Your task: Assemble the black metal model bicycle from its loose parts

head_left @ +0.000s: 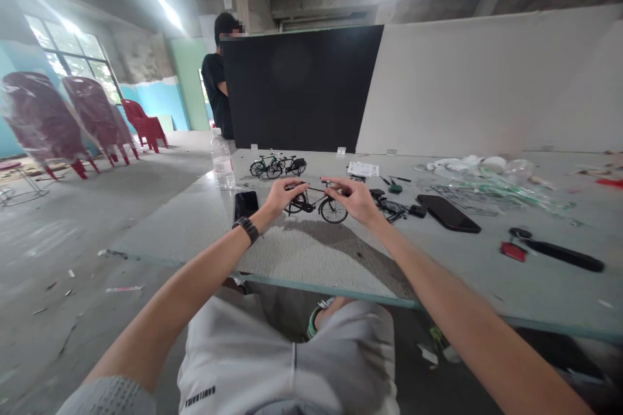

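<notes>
Both my hands are down on the table (195, 233) at 12 o'clock, with the model bicycle (316, 207) standing between them on its two wheels. My left hand (291, 198) is curled over the back of the bike, gripping it near the rear wheel (295, 204) with my fingers. My right hand (353, 200) is pinching it up by the handlebar (331, 188). A black watch (246, 229) sits on my left wrist.

Just past my hands, at 11 o'clock, stand two more model bicycles (277, 166), side by side and touching. A water bottle (222, 160) stands further left, and a black phone (246, 205) lies just beside my left hand. A printed sheet (363, 169) lies at 1 o'clock. Just right of my right hand are some dark bike parts (389, 209). Around 2 o'clock there's a second phone (448, 214) and, behind it, plastic bags (487, 181). A black-handled tool (559, 255) lies at 3 o'clock. Beyond the table, a person (217, 78) stands beside a black board (302, 87), and stacked red chairs (97, 117) stand at 10 o'clock.
</notes>
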The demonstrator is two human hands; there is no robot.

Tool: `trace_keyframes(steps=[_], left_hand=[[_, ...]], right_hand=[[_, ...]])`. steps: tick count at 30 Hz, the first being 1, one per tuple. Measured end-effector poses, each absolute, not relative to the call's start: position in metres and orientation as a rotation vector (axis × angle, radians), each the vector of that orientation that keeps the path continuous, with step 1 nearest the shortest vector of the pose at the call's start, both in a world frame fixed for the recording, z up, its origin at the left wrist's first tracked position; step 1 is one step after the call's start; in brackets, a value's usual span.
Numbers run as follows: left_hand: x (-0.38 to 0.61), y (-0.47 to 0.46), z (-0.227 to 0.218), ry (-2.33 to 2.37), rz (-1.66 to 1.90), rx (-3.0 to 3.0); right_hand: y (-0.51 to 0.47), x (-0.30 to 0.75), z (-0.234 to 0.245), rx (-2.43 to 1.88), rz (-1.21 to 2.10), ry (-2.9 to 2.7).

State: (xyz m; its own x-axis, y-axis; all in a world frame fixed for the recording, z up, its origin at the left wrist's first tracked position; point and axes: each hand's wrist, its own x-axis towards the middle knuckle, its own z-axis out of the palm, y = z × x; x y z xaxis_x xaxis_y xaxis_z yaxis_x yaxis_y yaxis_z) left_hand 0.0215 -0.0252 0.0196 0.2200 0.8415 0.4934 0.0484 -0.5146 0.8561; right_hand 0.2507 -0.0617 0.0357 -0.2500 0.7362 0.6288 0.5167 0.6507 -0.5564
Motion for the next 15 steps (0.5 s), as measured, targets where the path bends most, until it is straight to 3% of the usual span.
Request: trace_keyframes(steps=[15], left_hand=[[0.0242,-0.0227,0.0165,0.829,1.371,1.736]], right_hand=[[-0.0571,0.2479,0.0325,-1.001,0.185,-1.979]])
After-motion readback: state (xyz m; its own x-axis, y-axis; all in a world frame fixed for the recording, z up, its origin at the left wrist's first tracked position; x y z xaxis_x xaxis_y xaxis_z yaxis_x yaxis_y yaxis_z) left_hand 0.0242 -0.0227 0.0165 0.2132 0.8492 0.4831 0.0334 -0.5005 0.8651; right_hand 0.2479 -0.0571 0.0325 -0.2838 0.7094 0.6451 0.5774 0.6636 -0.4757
